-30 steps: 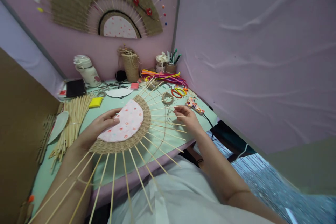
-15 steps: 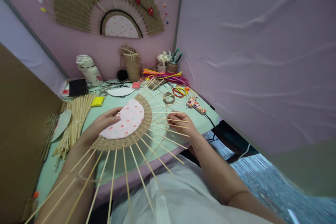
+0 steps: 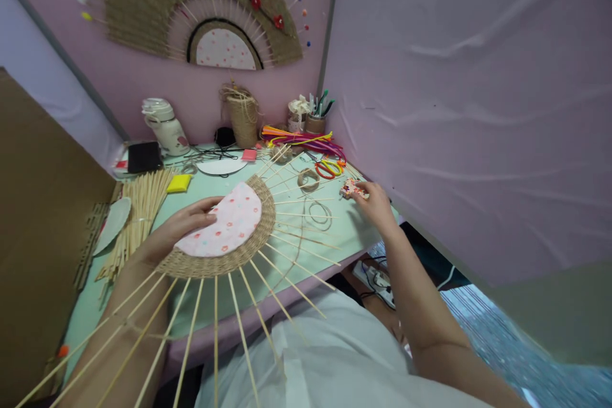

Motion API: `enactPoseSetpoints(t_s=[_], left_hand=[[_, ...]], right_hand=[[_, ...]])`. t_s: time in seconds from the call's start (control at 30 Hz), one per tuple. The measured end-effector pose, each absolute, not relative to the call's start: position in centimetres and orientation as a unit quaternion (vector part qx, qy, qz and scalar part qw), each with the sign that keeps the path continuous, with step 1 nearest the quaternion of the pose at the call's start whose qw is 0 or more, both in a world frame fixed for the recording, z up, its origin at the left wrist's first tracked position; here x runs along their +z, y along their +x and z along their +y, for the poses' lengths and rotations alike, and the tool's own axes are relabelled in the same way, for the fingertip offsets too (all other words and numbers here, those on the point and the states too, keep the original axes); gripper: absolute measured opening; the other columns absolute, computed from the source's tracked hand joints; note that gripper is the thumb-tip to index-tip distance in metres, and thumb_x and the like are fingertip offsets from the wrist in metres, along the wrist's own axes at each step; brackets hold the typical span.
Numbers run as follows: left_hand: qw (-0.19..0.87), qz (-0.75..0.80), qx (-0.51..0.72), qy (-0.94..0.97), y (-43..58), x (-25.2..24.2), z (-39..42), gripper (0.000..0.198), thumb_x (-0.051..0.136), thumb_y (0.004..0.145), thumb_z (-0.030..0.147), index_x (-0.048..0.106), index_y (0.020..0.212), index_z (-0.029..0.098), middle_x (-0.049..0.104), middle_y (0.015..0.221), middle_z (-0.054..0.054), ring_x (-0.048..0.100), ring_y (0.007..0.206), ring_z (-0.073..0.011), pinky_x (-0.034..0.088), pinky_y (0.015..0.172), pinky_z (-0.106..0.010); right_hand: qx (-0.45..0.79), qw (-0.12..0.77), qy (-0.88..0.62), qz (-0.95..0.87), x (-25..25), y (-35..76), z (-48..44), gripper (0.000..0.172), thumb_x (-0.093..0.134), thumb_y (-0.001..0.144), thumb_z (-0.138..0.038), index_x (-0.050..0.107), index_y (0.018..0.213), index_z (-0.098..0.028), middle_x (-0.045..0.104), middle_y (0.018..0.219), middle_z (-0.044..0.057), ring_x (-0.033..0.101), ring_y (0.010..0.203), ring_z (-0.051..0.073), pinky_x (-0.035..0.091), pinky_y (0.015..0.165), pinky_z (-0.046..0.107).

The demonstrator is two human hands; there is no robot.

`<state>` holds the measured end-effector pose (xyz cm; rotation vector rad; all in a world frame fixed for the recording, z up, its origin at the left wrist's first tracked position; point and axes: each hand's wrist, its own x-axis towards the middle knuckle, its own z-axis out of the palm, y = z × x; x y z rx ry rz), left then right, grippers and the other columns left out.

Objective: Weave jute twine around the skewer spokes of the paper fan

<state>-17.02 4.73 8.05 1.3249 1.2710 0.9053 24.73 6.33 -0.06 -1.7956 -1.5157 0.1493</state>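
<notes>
My left hand is closed on the left side of a half-round woven fan, its fingers over the patterned face. The fan has a pink fabric centre with small red prints, a woven straw band and thin sticks fanning outward. A strand of twine runs across the sticks and trails on the table. At the table's right side, my right hand has its fingers around a flower-patterned glue gun; part of the gun is hidden under the hand. Loops of thin twine lie on the table behind the right-hand sticks.
A bundle of sticks and a yellow packet lie at left. Behind are a bottle, a twine-wrapped vase, coloured pipe cleaners and scissors. A decorated fan hangs on the wall. A power strip shows below.
My right hand has left the twine beside the fan's sticks, moved right and taken hold of the glue gun. The twine now lies in loops on the table. My left hand still holds the fan.
</notes>
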Motion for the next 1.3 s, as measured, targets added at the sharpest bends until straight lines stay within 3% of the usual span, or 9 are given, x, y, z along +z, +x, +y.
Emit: enactPoseSetpoints(t_s=[0.2, 0.47, 0.57, 0.67, 0.77, 0.87, 1.07, 1.2, 1.3], left_hand=[[0.533, 0.535, 0.361, 0.547, -17.2, 8.4, 4.9, 0.042, 0.076, 0.061, 0.039, 0.073, 0.097, 0.019, 0.076, 0.091, -0.003, 0.069, 0.08, -0.0245, 0.053, 0.057, -0.02], [0.534, 0.539, 0.351, 0.548, -18.3, 9.0, 5.1, 0.051, 0.08, 0.059, 0.044, 0.072, 0.102, 0.019, 0.075, 0.096, -0.003, 0.069, 0.086, -0.0258, 0.055, 0.062, -0.021], [0.544, 0.541, 0.352, 0.536, -18.2, 8.9, 5.0, 0.052, 0.08, 0.058, 0.042, 0.072, 0.103, 0.018, 0.075, 0.094, -0.003, 0.07, 0.082, -0.0251, 0.055, 0.059, -0.021], [0.545, 0.539, 0.359, 0.532, -17.8, 8.8, 4.7, 0.055, 0.079, 0.059, 0.041, 0.07, 0.108, 0.017, 0.075, 0.091, -0.003, 0.069, 0.075, -0.0225, 0.052, 0.054, -0.02], [0.547, 0.534, 0.362, 0.534, -17.6, 8.6, 4.6, 0.057, 0.077, 0.062, 0.041, 0.068, 0.113, 0.017, 0.075, 0.092, -0.002, 0.068, 0.072, -0.0198, 0.051, 0.054, -0.019], [0.541, 0.545, 0.356, 0.533, -17.5, 8.3, 4.6, 0.057, 0.077, 0.06, 0.039, 0.069, 0.112, 0.018, 0.074, 0.094, -0.003, 0.067, 0.07, -0.0187, 0.05, 0.054, -0.019], [0.529, 0.562, 0.343, 0.535, -17.3, 8.5, 4.6, 0.052, 0.077, 0.057, 0.036, 0.072, 0.107, 0.021, 0.073, 0.092, -0.003, 0.065, 0.064, -0.0173, 0.048, 0.05, -0.02], [0.534, 0.564, 0.348, 0.526, -17.0, 8.7, 4.4, 0.054, 0.077, 0.055, 0.035, 0.071, 0.107, 0.02, 0.073, 0.095, -0.003, 0.066, 0.067, -0.0174, 0.049, 0.052, -0.02], [0.538, 0.554, 0.343, 0.534, -17.1, 8.5, 4.5, 0.057, 0.076, 0.058, 0.036, 0.069, 0.112, 0.018, 0.073, 0.097, -0.003, 0.066, 0.071, -0.0174, 0.05, 0.054, -0.019]], right_hand=[[0.049, 0.146, -0.787, -0.597, -0.6, 27.0, 7.7, 0.061, 0.061, 0.082, -0.048, 0.054, 0.131, -0.013, 0.056, 0.126, 0.022, 0.051, 0.117, 0.035, 0.038, 0.096, 0.041], [0.081, 0.098, -0.791, -0.598, -1.0, 27.2, 10.1, 0.057, 0.061, 0.081, -0.053, 0.063, 0.121, -0.012, 0.067, 0.107, 0.019, 0.062, 0.097, 0.029, 0.042, 0.078, 0.032], [0.087, 0.146, -0.78, -0.603, -0.6, 27.2, 9.5, 0.047, 0.062, 0.081, -0.047, 0.066, 0.112, -0.011, 0.069, 0.097, 0.017, 0.062, 0.09, 0.027, 0.042, 0.074, 0.031], [0.12, 0.286, -0.739, -0.598, 0.6, 26.7, 7.6, 0.043, 0.062, 0.079, -0.044, 0.066, 0.109, -0.014, 0.067, 0.093, 0.012, 0.059, 0.082, 0.024, 0.043, 0.07, 0.032], [0.254, 0.472, -0.628, -0.565, 3.0, 25.5, 5.1, 0.04, 0.06, 0.079, -0.051, 0.064, 0.103, -0.02, 0.064, 0.087, 0.005, 0.055, 0.069, 0.017, 0.043, 0.063, 0.03], [0.423, 0.569, -0.513, -0.484, 6.0, 23.6, 2.8, 0.036, 0.065, 0.073, -0.053, 0.061, 0.092, -0.022, 0.061, 0.083, 0.004, 0.051, 0.064, 0.014, 0.04, 0.053, 0.027], [0.554, 0.428, -0.502, -0.508, 9.2, 20.2, 1.6, 0.03, 0.076, 0.064, -0.037, 0.06, 0.081, -0.018, 0.043, 0.057, -0.005, 0.032, 0.048, 0.007, 0.019, 0.04, 0.02], [0.508, 0.29, -0.534, -0.611, 10.3, 19.3, 2.8, 0.036, 0.073, 0.071, -0.048, 0.053, 0.062, -0.018, 0.045, 0.055, -0.004, 0.036, 0.046, 0.006, 0.025, 0.038, 0.02], [0.454, 0.212, -0.555, -0.664, 11.7, 18.7, 3.7, 0.039, 0.071, 0.073, -0.05, 0.052, 0.06, -0.019, 0.047, 0.054, -0.003, 0.04, 0.045, 0.007, 0.032, 0.038, 0.02]])
